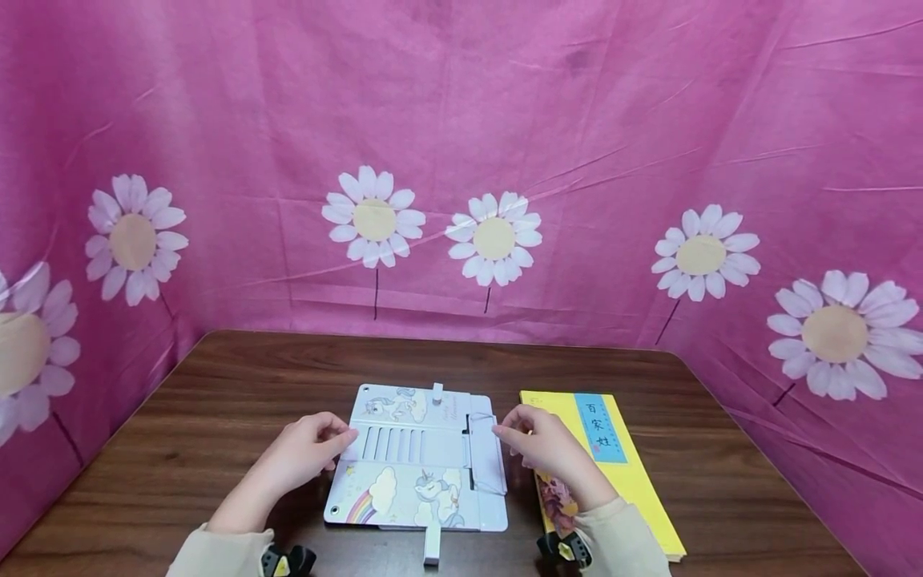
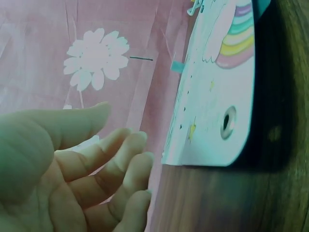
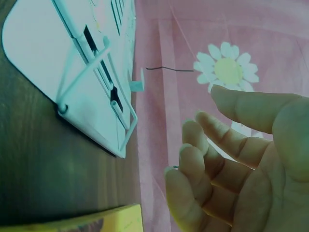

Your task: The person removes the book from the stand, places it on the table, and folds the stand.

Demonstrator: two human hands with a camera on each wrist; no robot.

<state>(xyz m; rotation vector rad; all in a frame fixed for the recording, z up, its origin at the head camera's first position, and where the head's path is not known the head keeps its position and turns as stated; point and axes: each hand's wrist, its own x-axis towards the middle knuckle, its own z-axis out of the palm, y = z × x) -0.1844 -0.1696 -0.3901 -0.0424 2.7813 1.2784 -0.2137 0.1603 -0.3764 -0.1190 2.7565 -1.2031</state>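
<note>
A pale book stand [image 1: 404, 449] with unicorns, clouds and a rainbow lies flat on the table. Slots run across its middle, and bent wire page holders [image 3: 87, 72] sit along its right edge. My left hand [image 1: 310, 449] hovers by the stand's left edge, its fingers loosely bent with nothing between them. Beside the right edge is my right hand [image 1: 544, 441], also loosely bent and holding nothing. Both wrist views show a gap between each hand and the stand [image 2: 212, 106]. White clips [image 1: 432, 545] jut from its near and far edges.
To the right, a yellow book [image 1: 634, 489] with a blue title panel lies partly under my right forearm. The dark wooden table [image 1: 238, 385] reaches back to a pink curtain [image 1: 447, 96] printed with white flowers.
</note>
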